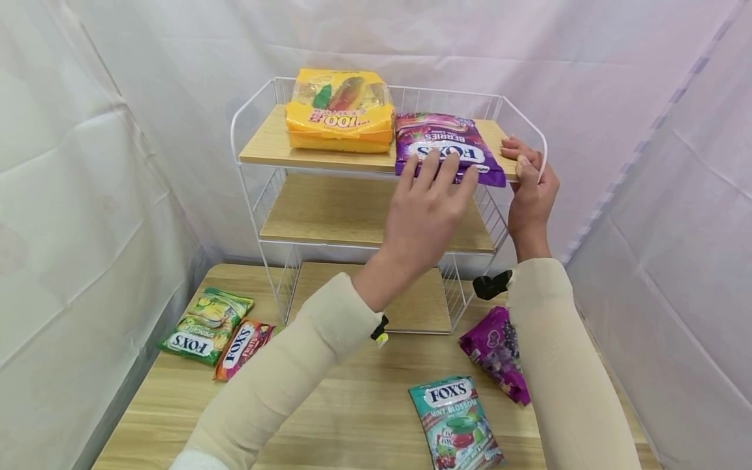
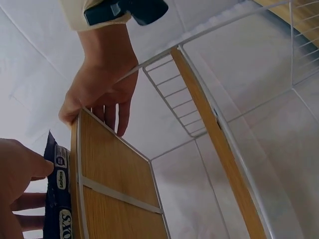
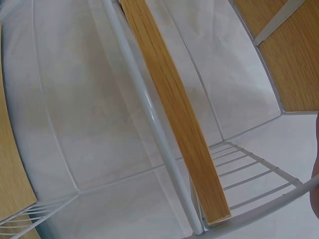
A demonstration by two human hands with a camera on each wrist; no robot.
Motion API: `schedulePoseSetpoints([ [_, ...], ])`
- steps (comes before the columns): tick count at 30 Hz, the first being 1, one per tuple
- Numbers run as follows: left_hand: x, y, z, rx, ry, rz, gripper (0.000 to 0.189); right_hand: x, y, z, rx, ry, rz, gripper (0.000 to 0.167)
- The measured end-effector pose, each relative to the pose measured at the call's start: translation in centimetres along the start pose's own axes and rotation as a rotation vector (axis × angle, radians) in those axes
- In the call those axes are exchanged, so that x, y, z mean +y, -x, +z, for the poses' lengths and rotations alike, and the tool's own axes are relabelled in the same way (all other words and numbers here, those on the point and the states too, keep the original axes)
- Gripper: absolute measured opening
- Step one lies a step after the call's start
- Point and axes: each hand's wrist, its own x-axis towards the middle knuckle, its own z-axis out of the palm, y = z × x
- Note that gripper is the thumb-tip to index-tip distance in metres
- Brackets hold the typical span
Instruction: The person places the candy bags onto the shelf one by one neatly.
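Observation:
A purple Fox's Berries candy bag (image 1: pixel 437 127) lies on the top shelf (image 1: pixel 264 147) of a white wire rack, its front edge jutting past the board. Against that front edge rest the spread fingers of my left hand (image 1: pixel 425 209). My right hand (image 1: pixel 533 199) grips the right front corner of the top shelf, at the wire frame. The left wrist view shows the bag's dark edge (image 2: pixel 60 194) beside the left fingers, and the right hand (image 2: pixel 102 89) around the board's corner. A sliver of the right hand (image 3: pixel 315 164) shows in the right wrist view.
A yellow candy bag (image 1: pixel 341 114) stands left on the top shelf. Below are a middle shelf (image 1: pixel 335 205) and a bottom board (image 1: pixel 411 303). On the table lie a green Fox's bag (image 1: pixel 205 324), a Fox's Fruits bag (image 1: pixel 243 346), a Mint Blossom bag (image 1: pixel 457 421) and a purple bag (image 1: pixel 496 349).

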Motion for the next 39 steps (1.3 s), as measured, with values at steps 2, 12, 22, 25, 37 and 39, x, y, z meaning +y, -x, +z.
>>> schedulePoseSetpoints([
  [2, 0.3, 0.3, -0.1, -0.003, -0.004, 0.007, 0.036, 0.0, 0.0, -0.1, -0.002, 0.015, -0.002, 0.032],
  [12, 0.5, 0.9, 1.0, 0.078, -0.039, 0.024, 0.038, 0.2, 0.0, -0.2, -0.001, 0.04, -0.028, 0.032],
  [22, 0.0, 0.5, 1.3, 0.03, -0.067, 0.012, 0.037, 0.1, 0.0, 0.1, -0.001, 0.006, -0.012, 0.032],
  [25, -0.2, 0.3, 1.7, 0.019, -0.077, 0.011, 0.037, 0.1, 0.1, 0.1, 0.001, 0.01, -0.011, 0.032],
  [37, -0.9, -0.3, 2.2, -0.044, -0.039, 0.017, 0.037, 0.2, -0.1, 0.1, 0.012, -0.04, -0.019, 0.031],
  [39, -0.9, -0.4, 2.2, -0.061, -0.034, 0.019, 0.038, 0.1, -0.1, 0.1, 0.013, -0.041, -0.018, 0.031],
])
